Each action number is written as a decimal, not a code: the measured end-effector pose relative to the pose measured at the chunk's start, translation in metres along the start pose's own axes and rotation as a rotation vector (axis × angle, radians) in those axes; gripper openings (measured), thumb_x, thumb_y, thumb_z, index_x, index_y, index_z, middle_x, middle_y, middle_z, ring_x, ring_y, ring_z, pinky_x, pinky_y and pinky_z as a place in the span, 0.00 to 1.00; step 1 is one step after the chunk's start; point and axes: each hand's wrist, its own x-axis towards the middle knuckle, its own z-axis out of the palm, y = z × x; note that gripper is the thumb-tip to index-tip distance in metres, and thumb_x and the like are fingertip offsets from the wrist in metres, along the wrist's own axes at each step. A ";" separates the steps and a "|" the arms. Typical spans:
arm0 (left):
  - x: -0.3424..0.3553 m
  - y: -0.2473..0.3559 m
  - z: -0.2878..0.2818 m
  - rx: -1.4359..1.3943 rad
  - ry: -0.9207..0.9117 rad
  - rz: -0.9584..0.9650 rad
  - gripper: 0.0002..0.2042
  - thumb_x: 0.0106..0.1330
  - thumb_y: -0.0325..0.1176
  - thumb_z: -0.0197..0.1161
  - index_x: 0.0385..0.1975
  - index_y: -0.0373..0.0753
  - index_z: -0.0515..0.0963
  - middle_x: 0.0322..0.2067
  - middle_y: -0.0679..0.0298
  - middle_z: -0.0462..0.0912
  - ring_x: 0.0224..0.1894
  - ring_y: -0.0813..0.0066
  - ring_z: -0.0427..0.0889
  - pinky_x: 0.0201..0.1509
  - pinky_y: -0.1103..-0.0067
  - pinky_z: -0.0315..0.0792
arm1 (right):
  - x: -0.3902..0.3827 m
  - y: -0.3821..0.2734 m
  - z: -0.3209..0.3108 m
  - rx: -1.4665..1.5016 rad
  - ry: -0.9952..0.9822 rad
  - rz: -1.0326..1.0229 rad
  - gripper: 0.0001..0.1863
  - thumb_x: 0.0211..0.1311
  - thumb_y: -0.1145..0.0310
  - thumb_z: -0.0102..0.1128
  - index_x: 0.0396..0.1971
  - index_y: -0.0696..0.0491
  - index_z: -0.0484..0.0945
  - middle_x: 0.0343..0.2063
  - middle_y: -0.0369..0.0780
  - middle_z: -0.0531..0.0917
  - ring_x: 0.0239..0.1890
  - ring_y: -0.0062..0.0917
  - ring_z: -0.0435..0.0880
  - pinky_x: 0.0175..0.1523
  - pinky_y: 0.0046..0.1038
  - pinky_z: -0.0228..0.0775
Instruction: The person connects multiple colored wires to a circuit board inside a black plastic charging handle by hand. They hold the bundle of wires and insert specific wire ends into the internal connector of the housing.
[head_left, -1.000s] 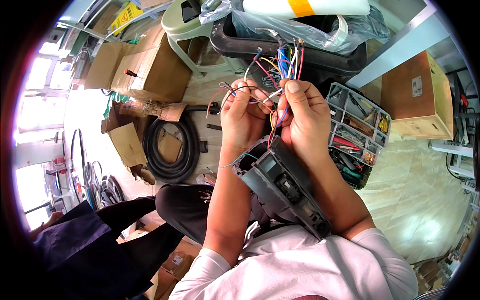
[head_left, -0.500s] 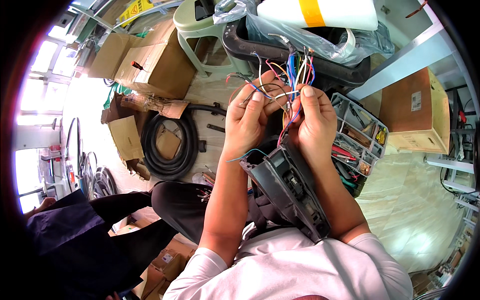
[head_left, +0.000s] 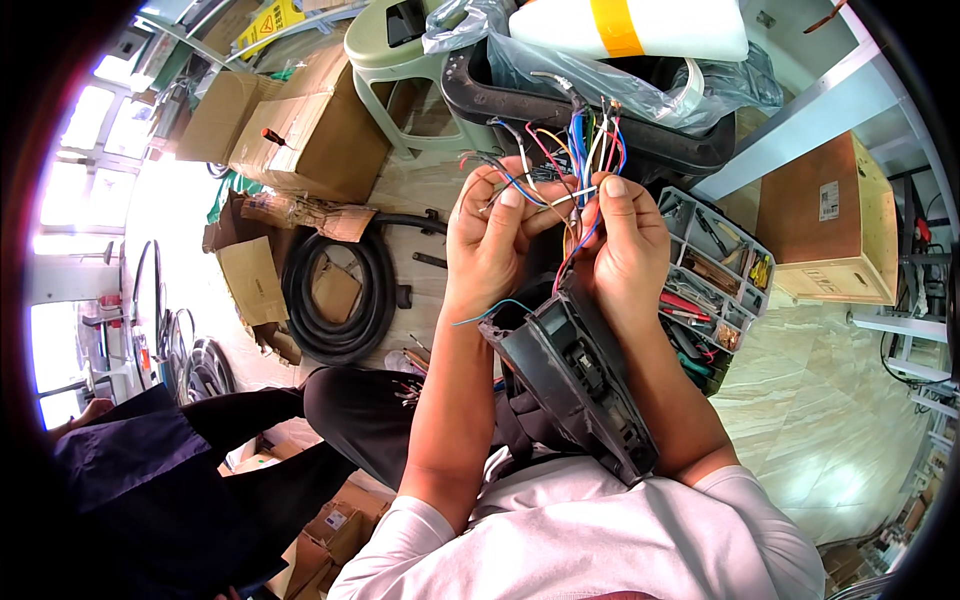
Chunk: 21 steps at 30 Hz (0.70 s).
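Thin coloured wires (head_left: 583,150) in blue, red, white, yellow and brown fan out between my two hands. My left hand (head_left: 487,235) pinches several of them between thumb and fingers. A white wire stretches across to my right hand (head_left: 628,235), whose thumb and forefinger close on its end. Some of the bundle runs down into a black plastic housing (head_left: 575,375) that rests in my lap, between my forearms. At the housing's upper left corner a loose teal wire (head_left: 495,308) sticks out. My hands hide where the wires cross.
A black bin (head_left: 470,95) with a clear plastic bag stands ahead, beside a green stool (head_left: 400,60) bearing a phone. Right of my hand lies a divided tool tray (head_left: 715,260). Cardboard boxes (head_left: 310,120) and a coiled black hose (head_left: 340,340) sit left. Another person (head_left: 150,470) is at lower left.
My left fingers have curled in a little around the wires, and some wire ends have shifted slightly. The black housing stays in my lap.
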 end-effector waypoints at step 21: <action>-0.006 -0.003 -0.017 -0.067 -0.150 -0.086 0.04 0.60 0.27 0.55 0.28 0.34 0.74 0.41 0.52 0.77 0.45 0.64 0.75 0.54 0.69 0.68 | -0.005 0.001 0.001 -0.059 -0.077 -0.042 0.11 0.65 0.66 0.55 0.36 0.60 0.74 0.20 0.35 0.76 0.19 0.12 0.69 0.25 0.13 0.62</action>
